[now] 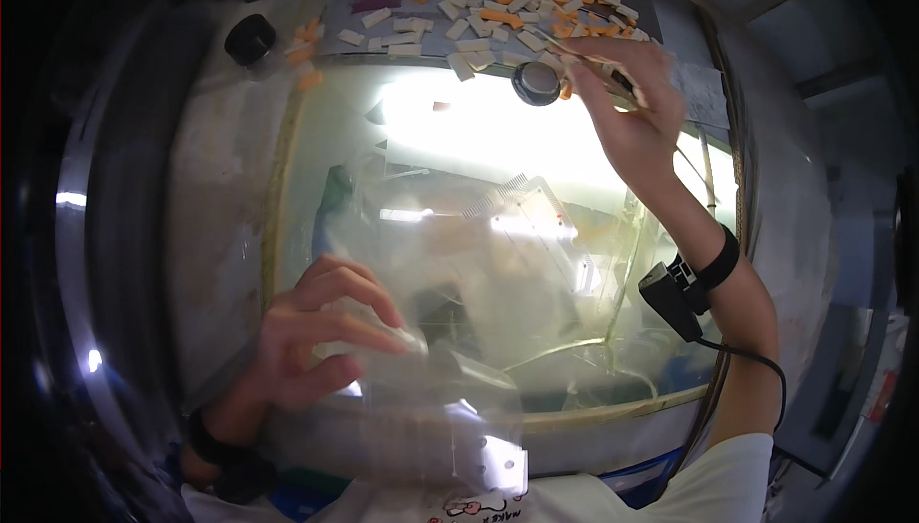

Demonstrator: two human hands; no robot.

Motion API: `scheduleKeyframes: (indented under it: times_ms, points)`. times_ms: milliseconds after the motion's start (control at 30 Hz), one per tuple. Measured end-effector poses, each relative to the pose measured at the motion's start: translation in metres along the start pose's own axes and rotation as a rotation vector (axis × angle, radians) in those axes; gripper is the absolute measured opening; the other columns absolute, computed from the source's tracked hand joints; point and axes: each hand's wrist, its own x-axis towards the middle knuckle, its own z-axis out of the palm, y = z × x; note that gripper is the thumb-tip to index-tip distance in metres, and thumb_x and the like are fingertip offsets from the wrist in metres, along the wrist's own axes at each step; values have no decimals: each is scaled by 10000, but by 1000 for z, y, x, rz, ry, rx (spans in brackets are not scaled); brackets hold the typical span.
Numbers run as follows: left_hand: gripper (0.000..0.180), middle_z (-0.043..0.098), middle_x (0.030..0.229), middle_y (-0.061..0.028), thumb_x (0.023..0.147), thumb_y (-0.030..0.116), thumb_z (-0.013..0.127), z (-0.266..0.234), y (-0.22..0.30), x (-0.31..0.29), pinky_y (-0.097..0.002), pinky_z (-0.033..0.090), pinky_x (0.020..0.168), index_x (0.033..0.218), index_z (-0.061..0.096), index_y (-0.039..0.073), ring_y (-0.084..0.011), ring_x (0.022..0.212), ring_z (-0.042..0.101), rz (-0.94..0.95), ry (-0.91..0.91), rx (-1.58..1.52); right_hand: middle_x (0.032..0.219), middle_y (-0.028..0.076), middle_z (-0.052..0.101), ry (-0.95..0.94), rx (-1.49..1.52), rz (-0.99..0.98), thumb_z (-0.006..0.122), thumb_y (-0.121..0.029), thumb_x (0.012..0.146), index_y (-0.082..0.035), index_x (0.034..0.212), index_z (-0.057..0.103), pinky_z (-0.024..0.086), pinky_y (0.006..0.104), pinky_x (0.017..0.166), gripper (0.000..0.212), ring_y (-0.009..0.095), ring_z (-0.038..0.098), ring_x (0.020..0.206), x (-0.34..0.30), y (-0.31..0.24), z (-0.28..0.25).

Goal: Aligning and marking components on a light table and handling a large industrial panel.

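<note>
A pale table (220, 140) surrounds a bright glass panel (536, 135), its yellowish edges marking the bounds, with open room above its middle between the hands. The left hand (306, 332) has its thumb and forefinger apart, a blurred clear piece (414, 339) at the forefinger's tip; whether it is gripped, I cannot tell. The right hand (637, 107) is over the far edge, fingers bent near white and orange blocks (501, 17) and a black-rimmed knob (536, 84); their hold is unclear.
</note>
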Motion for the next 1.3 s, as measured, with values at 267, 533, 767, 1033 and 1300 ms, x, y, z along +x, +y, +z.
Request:
scheduleKeyframes:
  times_ms: [267,533,767,1033,1300]
  points:
    - [272,588,930,-103,624,203,598,-2,1,4,-342,383,771,867,666,103,-240,859,493,-32,2,-22,723,-6,604,25,8,35,621,-93,691,-98,769,627,352,299,762,78,155,530,720,-3,3,6]
    - [319,590,939,-80,592,162,619,1,2,5,-322,385,750,904,667,118,-225,837,504,-36,-58,38,657,-10,556,12,-35,22,647,-127,681,-87,688,624,355,272,689,47,139,488,645,-4,8,10]
    - [295,592,928,-70,606,183,626,1,4,7,-314,385,739,892,668,119,-218,824,515,-37,-65,75,593,-15,490,-4,-81,-4,672,-140,666,-90,665,619,349,265,627,72,119,443,583,-6,10,10]
    - [285,594,922,-64,612,185,626,1,5,6,-314,386,738,886,670,123,-214,825,515,-45,-62,77,592,-16,486,-16,-98,-43,676,-128,656,-96,685,633,351,257,601,61,120,444,583,-5,10,11]
    - [286,593,918,-64,605,185,625,3,5,4,-314,390,737,881,671,124,-214,829,506,-55,-60,73,608,-16,512,-8,-79,-14,684,-118,649,-92,689,640,359,252,600,64,115,451,588,-6,9,11]
